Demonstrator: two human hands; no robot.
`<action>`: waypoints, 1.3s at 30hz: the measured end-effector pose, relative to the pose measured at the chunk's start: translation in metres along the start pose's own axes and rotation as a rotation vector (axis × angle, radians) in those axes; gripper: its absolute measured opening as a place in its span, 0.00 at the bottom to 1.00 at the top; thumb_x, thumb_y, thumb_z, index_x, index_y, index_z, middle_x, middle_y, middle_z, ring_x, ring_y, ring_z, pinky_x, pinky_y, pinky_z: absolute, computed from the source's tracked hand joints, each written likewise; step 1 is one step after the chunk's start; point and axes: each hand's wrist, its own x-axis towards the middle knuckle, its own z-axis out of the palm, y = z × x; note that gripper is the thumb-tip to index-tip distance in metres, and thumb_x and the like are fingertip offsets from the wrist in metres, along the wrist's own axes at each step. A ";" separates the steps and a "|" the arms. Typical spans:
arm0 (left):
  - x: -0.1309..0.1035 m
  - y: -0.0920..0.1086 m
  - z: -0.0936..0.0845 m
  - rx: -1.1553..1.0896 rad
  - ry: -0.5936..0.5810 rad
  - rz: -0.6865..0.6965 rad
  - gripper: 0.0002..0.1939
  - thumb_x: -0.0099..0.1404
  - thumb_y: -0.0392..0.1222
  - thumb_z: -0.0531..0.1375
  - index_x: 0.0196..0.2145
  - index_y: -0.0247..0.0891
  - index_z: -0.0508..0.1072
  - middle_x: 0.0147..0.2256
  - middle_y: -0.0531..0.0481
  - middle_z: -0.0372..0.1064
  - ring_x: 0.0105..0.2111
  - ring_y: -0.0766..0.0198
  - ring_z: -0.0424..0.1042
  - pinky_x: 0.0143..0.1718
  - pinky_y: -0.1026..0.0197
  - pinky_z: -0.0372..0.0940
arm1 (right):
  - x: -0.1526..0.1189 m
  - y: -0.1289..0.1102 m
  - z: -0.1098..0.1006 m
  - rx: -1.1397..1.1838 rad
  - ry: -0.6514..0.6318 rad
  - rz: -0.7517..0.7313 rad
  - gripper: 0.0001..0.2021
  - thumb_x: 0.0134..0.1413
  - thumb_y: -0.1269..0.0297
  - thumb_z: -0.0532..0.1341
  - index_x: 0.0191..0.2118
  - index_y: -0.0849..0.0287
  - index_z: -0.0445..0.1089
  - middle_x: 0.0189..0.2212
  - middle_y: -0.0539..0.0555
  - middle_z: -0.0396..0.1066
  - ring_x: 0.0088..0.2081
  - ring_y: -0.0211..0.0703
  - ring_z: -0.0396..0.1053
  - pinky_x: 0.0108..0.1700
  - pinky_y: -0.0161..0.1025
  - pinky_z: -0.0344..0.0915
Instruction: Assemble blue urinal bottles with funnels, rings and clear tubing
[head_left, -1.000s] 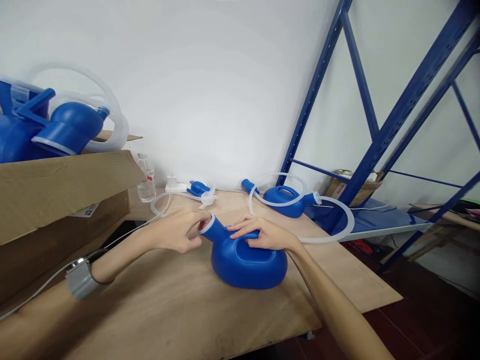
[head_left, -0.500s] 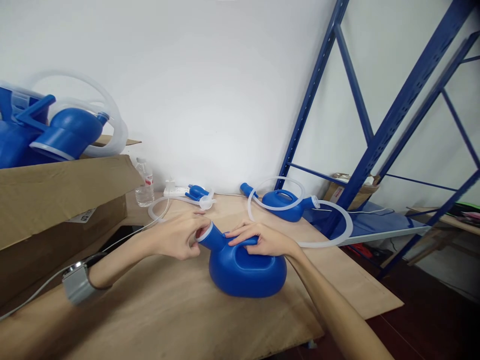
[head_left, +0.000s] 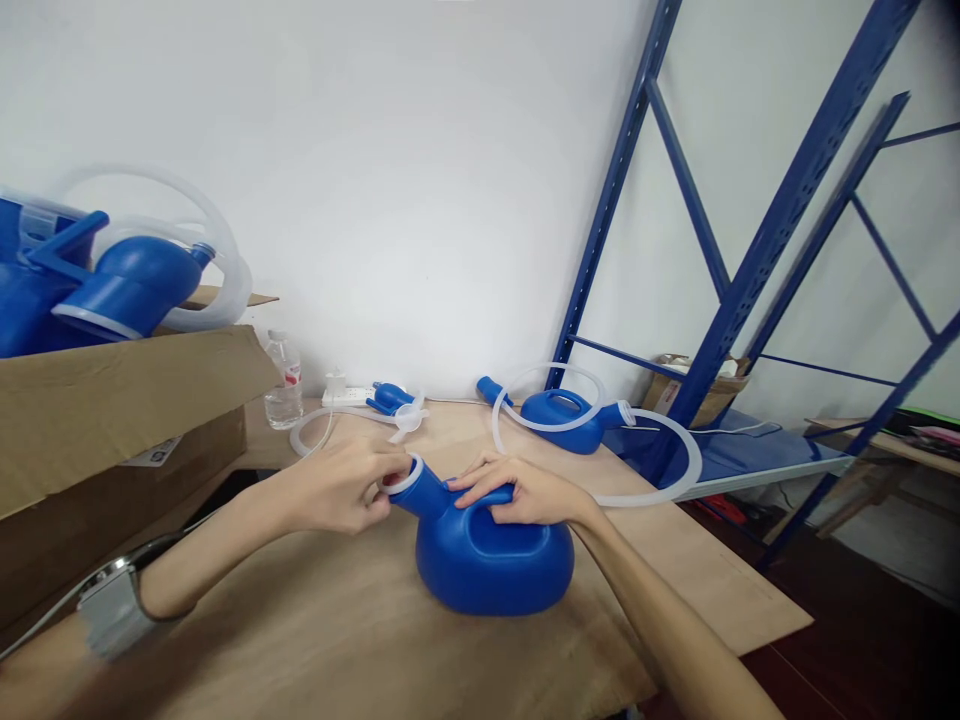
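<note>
A blue plastic bottle (head_left: 491,575) with a side handle stands on the wooden table in front of me, its neck slanting up to the left. A white ring lines the mouth (head_left: 407,478) of the neck. My left hand (head_left: 341,487) is at that mouth, its fingers curled around the white rim, some fingertips inside the opening. Over the handle at the top of the bottle lies my right hand (head_left: 521,488), fingers wrapped on it and pointing toward the neck.
Behind stand another blue bottle (head_left: 562,420) with a clear hose (head_left: 694,470) and a small blue part (head_left: 394,398) by a power strip. A cardboard box (head_left: 135,410) holding blue containers (head_left: 142,285) is at left, near a water bottle (head_left: 285,385). Blue shelving (head_left: 750,270) rises right.
The view has shifted slightly, so the scene sits a little lower. My left hand has turned a little at the mouth, and the white ring shows more. My right hand keeps its hold.
</note>
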 end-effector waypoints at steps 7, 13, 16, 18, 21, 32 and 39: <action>-0.008 0.001 0.014 0.311 0.247 0.210 0.09 0.61 0.29 0.52 0.36 0.41 0.64 0.29 0.50 0.71 0.25 0.60 0.67 0.28 0.57 0.54 | 0.006 0.006 0.002 0.036 0.014 -0.054 0.28 0.46 0.78 0.64 0.53 0.46 0.81 0.60 0.53 0.75 0.60 0.53 0.71 0.66 0.56 0.59; -0.008 -0.002 0.013 0.324 0.291 0.240 0.08 0.58 0.29 0.52 0.33 0.41 0.63 0.27 0.51 0.69 0.24 0.61 0.66 0.28 0.56 0.54 | 0.012 0.008 0.003 0.044 0.013 -0.070 0.29 0.45 0.78 0.65 0.53 0.45 0.81 0.59 0.53 0.75 0.60 0.53 0.73 0.67 0.54 0.57; -0.011 0.003 0.018 0.256 0.264 0.114 0.08 0.56 0.30 0.53 0.30 0.42 0.61 0.26 0.52 0.67 0.24 0.61 0.65 0.28 0.57 0.53 | 0.014 0.008 0.005 0.045 0.019 -0.075 0.28 0.45 0.77 0.66 0.52 0.46 0.82 0.58 0.53 0.76 0.59 0.53 0.73 0.66 0.53 0.59; -0.013 0.011 0.024 0.208 0.258 -0.035 0.08 0.54 0.30 0.53 0.31 0.42 0.61 0.27 0.52 0.67 0.26 0.60 0.66 0.29 0.58 0.54 | 0.015 0.008 0.006 0.040 0.030 -0.061 0.27 0.44 0.76 0.66 0.51 0.47 0.82 0.58 0.53 0.77 0.59 0.53 0.73 0.66 0.52 0.60; -0.015 0.024 0.030 0.190 0.233 -0.220 0.07 0.57 0.31 0.53 0.32 0.42 0.62 0.28 0.52 0.68 0.28 0.60 0.67 0.31 0.58 0.55 | 0.015 0.006 0.008 0.034 0.052 -0.061 0.27 0.43 0.76 0.65 0.51 0.48 0.83 0.57 0.53 0.77 0.58 0.53 0.73 0.65 0.52 0.61; -0.024 -0.002 0.039 0.563 0.160 0.060 0.31 0.66 0.26 0.54 0.65 0.39 0.61 0.36 0.48 0.78 0.24 0.59 0.74 0.24 0.59 0.58 | 0.014 0.003 0.011 -0.012 0.102 -0.074 0.29 0.43 0.78 0.63 0.50 0.48 0.83 0.57 0.52 0.78 0.56 0.51 0.74 0.64 0.50 0.64; -0.014 0.002 0.044 0.632 0.154 0.028 0.24 0.64 0.21 0.50 0.53 0.36 0.70 0.35 0.45 0.77 0.24 0.59 0.73 0.24 0.60 0.60 | 0.016 -0.002 0.019 -0.026 0.104 -0.087 0.29 0.43 0.77 0.63 0.51 0.47 0.82 0.57 0.51 0.78 0.56 0.51 0.73 0.62 0.50 0.67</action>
